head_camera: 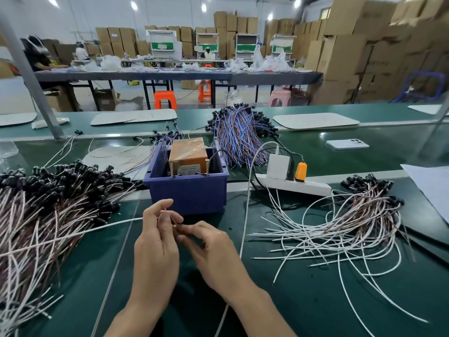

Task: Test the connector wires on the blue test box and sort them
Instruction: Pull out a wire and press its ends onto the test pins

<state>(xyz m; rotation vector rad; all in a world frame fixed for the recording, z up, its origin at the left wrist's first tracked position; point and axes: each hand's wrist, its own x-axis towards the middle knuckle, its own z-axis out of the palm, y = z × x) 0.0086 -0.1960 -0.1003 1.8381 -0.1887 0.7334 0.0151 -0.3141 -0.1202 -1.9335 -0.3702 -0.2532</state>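
Grip: left hand (pixel 155 242), right hand (pixel 215 251) pinch your thin white wire (pixel 109 226).
Contact: touch ends squarely to blue plastic box (pixel 187 193).

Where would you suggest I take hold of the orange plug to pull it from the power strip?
Probably pinch the orange plug by its upright body, front and back, coming from above: it stands straight out of the white power strip, and a black plug crowds its left side.
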